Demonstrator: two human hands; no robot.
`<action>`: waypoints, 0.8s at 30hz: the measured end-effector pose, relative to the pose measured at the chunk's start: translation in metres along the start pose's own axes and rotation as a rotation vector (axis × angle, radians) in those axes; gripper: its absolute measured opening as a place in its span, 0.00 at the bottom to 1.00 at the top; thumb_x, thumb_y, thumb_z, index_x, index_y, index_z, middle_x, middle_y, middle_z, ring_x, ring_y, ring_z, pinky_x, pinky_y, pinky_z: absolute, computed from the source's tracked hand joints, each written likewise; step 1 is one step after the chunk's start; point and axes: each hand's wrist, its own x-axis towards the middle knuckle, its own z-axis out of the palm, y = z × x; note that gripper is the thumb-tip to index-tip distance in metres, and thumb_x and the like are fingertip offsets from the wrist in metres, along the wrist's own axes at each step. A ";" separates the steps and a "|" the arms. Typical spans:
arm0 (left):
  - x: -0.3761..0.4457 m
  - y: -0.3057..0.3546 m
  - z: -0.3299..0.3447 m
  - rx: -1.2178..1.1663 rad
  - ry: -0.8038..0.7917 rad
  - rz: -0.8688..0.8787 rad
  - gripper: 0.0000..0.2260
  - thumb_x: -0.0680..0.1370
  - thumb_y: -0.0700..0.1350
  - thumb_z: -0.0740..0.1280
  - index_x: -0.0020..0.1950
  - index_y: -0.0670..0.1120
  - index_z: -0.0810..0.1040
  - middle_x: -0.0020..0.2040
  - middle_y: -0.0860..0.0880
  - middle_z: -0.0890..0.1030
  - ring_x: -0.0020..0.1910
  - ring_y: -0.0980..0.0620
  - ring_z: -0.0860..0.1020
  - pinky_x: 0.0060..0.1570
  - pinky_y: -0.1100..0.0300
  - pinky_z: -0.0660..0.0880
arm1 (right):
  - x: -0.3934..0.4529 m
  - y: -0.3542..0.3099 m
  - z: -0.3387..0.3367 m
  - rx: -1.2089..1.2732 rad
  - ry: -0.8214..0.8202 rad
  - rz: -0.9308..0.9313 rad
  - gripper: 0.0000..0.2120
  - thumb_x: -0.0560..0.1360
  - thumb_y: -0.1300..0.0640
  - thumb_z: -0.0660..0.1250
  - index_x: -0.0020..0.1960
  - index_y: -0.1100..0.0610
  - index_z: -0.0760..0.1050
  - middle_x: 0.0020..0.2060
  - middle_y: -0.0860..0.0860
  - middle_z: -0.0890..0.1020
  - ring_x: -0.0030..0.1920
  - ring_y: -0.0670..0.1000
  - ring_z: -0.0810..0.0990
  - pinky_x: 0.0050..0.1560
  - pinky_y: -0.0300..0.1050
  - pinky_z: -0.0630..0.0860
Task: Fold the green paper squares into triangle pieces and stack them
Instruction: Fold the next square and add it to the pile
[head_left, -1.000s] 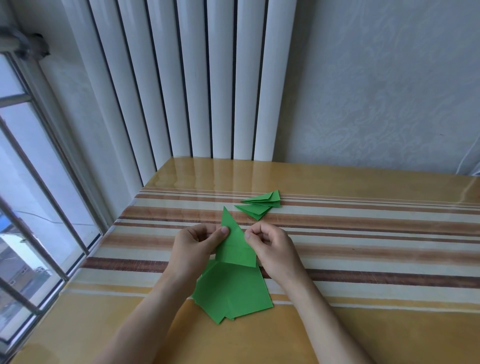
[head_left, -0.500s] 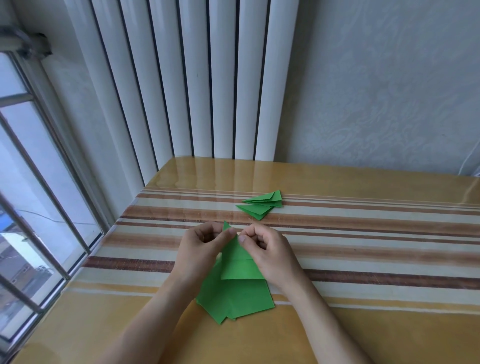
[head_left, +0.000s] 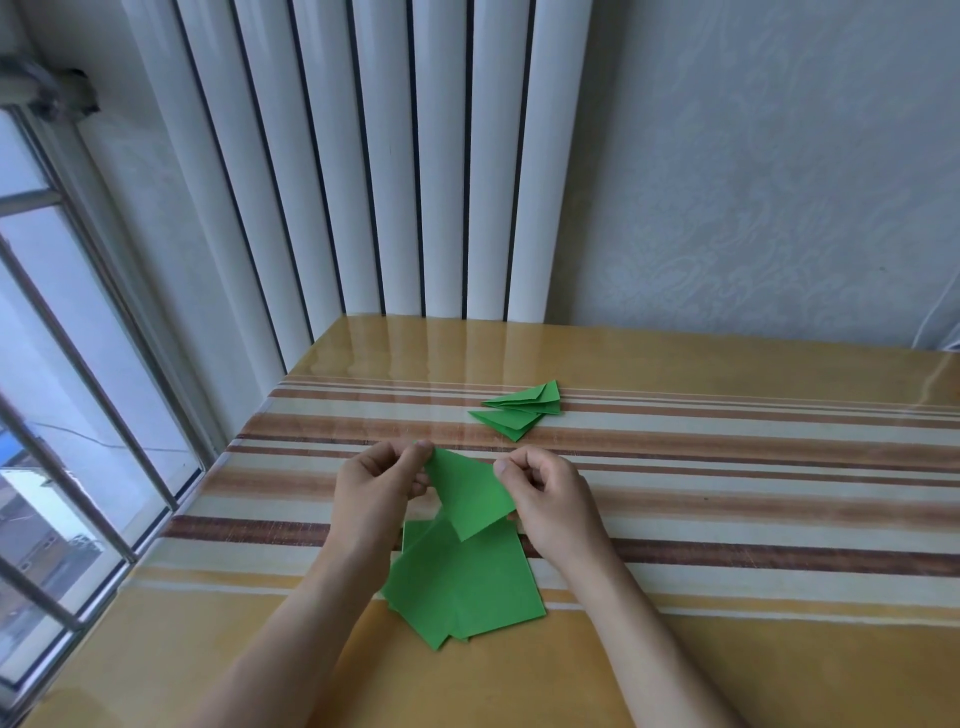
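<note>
Both hands hold a partly folded green paper piece (head_left: 471, 493) just above the table. My left hand (head_left: 376, 486) pinches its upper left tip between thumb and fingers. My right hand (head_left: 545, 493) pinches its right edge. Under the hands lies a loose pile of flat green paper squares (head_left: 467, 582), fanned out. Farther back, a small stack of folded green triangles (head_left: 519, 410) rests on the striped part of the table, apart from both hands.
The glossy striped table (head_left: 727, 483) stands against a white ribbed radiator (head_left: 389, 171) and a pale wall. A barred window (head_left: 67, 415) runs along the table's left edge. A white cable (head_left: 940, 317) hangs at the far right.
The held piece has turned from pointing upward to lying tilted with its point at the left. My hands have moved apart, the right hand shifting to the paper's right edge.
</note>
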 end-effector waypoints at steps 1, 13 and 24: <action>0.000 0.000 -0.001 0.016 0.002 0.010 0.08 0.80 0.43 0.72 0.42 0.42 0.83 0.33 0.48 0.80 0.35 0.53 0.76 0.40 0.59 0.75 | 0.000 0.000 -0.001 0.019 0.023 0.011 0.15 0.83 0.50 0.66 0.42 0.57 0.77 0.28 0.43 0.72 0.32 0.45 0.70 0.37 0.47 0.70; -0.007 0.006 0.001 0.016 -0.038 -0.018 0.05 0.76 0.41 0.75 0.41 0.41 0.85 0.35 0.44 0.85 0.29 0.58 0.79 0.28 0.69 0.73 | 0.005 0.005 -0.008 0.413 0.116 0.088 0.03 0.80 0.58 0.72 0.51 0.56 0.85 0.44 0.50 0.89 0.44 0.47 0.88 0.41 0.34 0.80; -0.005 -0.003 0.002 0.275 -0.120 0.040 0.03 0.79 0.43 0.73 0.45 0.48 0.86 0.42 0.42 0.84 0.39 0.51 0.79 0.43 0.53 0.80 | 0.005 0.006 -0.004 0.212 -0.038 0.056 0.15 0.75 0.47 0.76 0.57 0.55 0.84 0.50 0.51 0.89 0.52 0.54 0.88 0.59 0.56 0.83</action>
